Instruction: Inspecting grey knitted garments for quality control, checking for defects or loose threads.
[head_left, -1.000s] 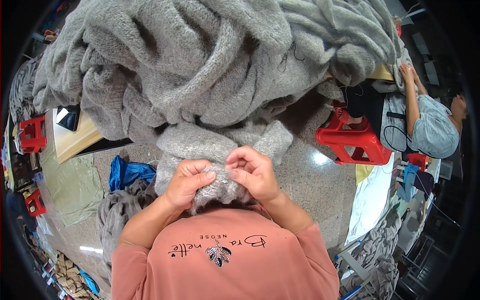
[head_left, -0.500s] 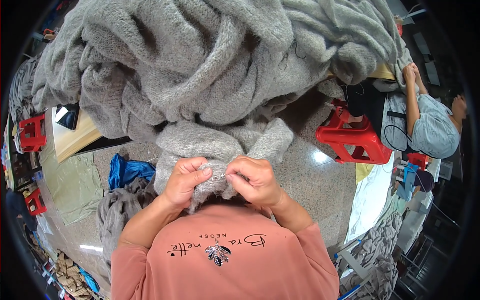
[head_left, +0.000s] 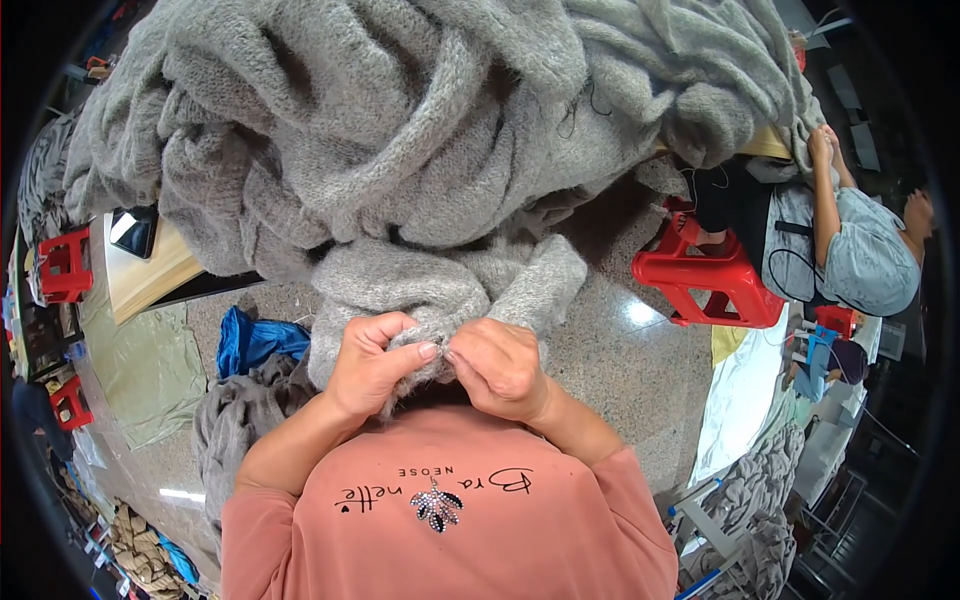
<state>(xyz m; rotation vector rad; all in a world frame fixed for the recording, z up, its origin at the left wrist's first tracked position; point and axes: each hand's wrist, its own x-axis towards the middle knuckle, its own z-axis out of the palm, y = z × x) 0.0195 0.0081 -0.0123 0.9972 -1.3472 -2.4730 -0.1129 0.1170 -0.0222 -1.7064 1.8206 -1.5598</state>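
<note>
A fuzzy grey knitted fabric [head_left: 400, 285] hangs down toward my lap from a big heap of the same knit [head_left: 330, 120]. My left hand [head_left: 375, 362] grips its near edge, with the thumb stretched along the top and the fingers folded underneath. Close beside it, my right hand [head_left: 497, 368] is closed in a pinch at the same edge, thumb against forefinger. The fingertips of both hands almost meet over the knit. Whether a needle or thread sits in the right pinch is too small to make out.
A red plastic stool [head_left: 705, 275] stands at the right, near a person [head_left: 850, 240] handling grey knit. At the left, a phone [head_left: 133, 232] lies on a wooden tabletop [head_left: 160, 275]. Blue cloth [head_left: 255, 342] and a darker grey knit pile [head_left: 250, 415] lie below it.
My right hand has moved slightly left and turned inward, closing the gap to my left thumb. The knit edge between my hands is more bunched and covered.
</note>
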